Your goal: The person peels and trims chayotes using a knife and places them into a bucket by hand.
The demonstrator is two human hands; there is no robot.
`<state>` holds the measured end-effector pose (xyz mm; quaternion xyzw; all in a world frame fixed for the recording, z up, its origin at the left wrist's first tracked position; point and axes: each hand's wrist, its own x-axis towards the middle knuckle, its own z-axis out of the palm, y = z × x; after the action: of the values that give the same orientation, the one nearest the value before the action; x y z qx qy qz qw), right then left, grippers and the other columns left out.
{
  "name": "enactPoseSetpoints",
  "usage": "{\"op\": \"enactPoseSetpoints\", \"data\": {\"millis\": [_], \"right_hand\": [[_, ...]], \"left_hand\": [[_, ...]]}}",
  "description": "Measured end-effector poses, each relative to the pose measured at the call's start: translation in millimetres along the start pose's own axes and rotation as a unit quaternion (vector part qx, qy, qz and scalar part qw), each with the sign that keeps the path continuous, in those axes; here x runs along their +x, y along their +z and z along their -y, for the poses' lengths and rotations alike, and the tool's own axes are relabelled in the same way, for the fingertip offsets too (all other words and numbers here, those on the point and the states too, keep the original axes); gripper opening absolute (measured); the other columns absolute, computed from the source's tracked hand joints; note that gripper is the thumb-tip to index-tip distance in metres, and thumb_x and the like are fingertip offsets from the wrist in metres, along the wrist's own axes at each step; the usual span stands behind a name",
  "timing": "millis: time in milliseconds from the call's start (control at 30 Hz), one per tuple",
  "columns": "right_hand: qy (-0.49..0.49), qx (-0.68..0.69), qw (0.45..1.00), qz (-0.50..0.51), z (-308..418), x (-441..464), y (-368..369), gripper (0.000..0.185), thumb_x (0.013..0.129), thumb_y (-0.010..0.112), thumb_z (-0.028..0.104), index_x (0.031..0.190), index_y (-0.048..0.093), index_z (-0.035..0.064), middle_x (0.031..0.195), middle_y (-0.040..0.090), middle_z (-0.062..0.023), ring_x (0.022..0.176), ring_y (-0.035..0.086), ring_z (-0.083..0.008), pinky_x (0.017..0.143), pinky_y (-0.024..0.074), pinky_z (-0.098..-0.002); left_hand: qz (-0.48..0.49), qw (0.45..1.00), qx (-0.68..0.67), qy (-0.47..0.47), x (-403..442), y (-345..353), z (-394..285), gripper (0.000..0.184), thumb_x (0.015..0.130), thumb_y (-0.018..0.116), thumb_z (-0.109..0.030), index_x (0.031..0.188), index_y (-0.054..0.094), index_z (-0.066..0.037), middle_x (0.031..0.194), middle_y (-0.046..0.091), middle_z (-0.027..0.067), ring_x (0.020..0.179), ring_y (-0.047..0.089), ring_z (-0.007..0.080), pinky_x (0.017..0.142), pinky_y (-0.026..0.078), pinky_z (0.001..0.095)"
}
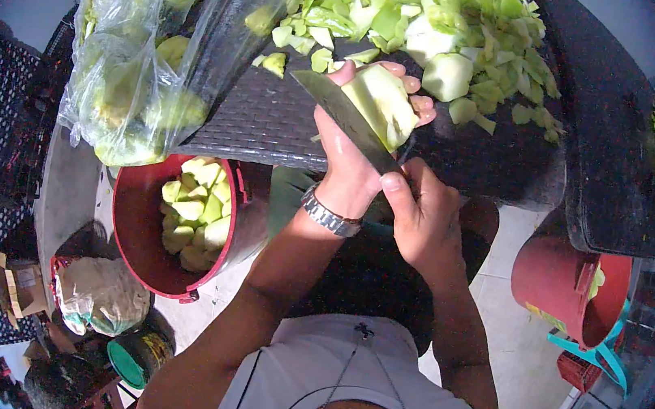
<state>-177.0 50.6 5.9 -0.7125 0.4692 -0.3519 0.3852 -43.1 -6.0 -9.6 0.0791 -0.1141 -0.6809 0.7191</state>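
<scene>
My left hand (347,146), with a metal watch at the wrist, holds a pale green peeled piece (382,103) in its palm, fingers curled round the far side. In my right hand (424,216) is the handle end of a knife (342,116). Its broad blade slants up and left across my left palm, along the near-left side of the piece. Both hands are over the near edge of a dark woven table (263,127). Beyond them lies a heap of green peelings (480,27) with a larger pale chunk (447,77) among them.
Clear plastic bags (133,91) of green produce lie at the table's left. Below, a red bucket (121,236) holds cut pale green pieces. Another red bucket (552,277) stands at the right, near a dark surface (609,174) bearing more peelings. A stuffed sack (104,292) rests lower left.
</scene>
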Motion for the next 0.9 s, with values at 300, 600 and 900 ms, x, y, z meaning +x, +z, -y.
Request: {"op": "enactPoseSetpoints", "data": {"millis": [300, 600, 900], "right_hand": [[-0.021, 0.007, 1.000, -0.007, -11.8, 8.6, 5.9, 0.037, 0.100, 0.058, 0.035, 0.097, 0.060, -0.0017, 0.075, 0.064, -0.0235, 0.071, 0.066, -0.0417, 0.063, 0.0497, -0.0433], [0.029, -0.011, 0.999, -0.010, -12.9, 15.0, 7.4, 0.054, 0.095, 0.062, 0.051, 0.117, 0.060, 0.0015, 0.086, 0.070, -0.0279, 0.084, 0.068, -0.0492, 0.074, 0.0543, -0.0568], [0.050, 0.073, 0.996, -0.028, -1.1, 20.7, -5.4, 0.049, 0.102, 0.054, 0.042, 0.127, 0.054, -0.0009, 0.101, 0.070, -0.0252, 0.095, 0.069, -0.0442, 0.079, 0.0520, -0.0502]], "left_hand": [[-0.049, 0.998, 0.020, 0.028, -11.0, 1.7, 15.1, 0.051, 0.100, 0.044, -0.046, 0.109, 0.059, 0.003, 0.093, 0.066, 0.0202, 0.079, 0.065, 0.0367, 0.076, 0.054, 0.0475], [-0.069, 0.985, 0.072, 0.143, -16.6, 10.9, 26.9, 0.047, 0.105, 0.031, -0.039, 0.109, 0.055, 0.001, 0.101, 0.062, 0.0174, 0.090, 0.064, 0.0323, 0.085, 0.055, 0.0449], [0.015, 0.949, 0.267, 0.169, -30.2, 13.4, 21.6, 0.045, 0.107, 0.050, -0.031, 0.140, 0.038, -0.003, 0.120, 0.057, 0.0126, 0.105, 0.060, 0.0196, 0.092, 0.051, 0.0346]]}}
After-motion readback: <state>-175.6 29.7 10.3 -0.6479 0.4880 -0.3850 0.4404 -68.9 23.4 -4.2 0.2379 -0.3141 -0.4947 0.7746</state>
